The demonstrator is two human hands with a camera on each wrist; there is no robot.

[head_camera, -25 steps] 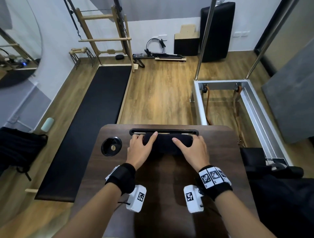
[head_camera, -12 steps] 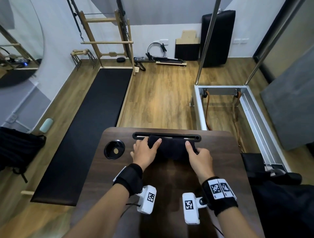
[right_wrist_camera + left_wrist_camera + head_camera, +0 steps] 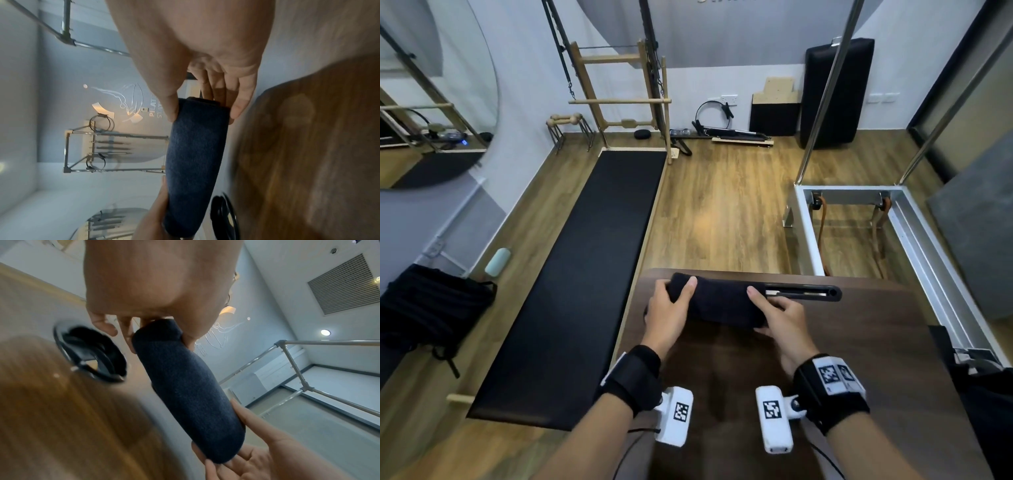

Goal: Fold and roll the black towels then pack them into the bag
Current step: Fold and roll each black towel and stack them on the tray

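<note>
Black towel (image 3: 717,303), fully rolled, sits off the table (image 3: 876,359) near its far edge; your left hand (image 3: 666,313) and right hand (image 3: 779,320) clasp its ends. Packing remains: bag (image 3: 428,308) lies on the floor, well apart.

Pilates studio — reformer frame (image 3: 914,219), wall logo (image 3: 131,104), exercise mat (image 3: 585,274).

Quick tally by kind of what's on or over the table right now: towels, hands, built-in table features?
Rolled black towel: 1
Hands gripping it: 2, left hand and right hand
Table slot: 1
Round cup recess: 1
Total: 5
</note>
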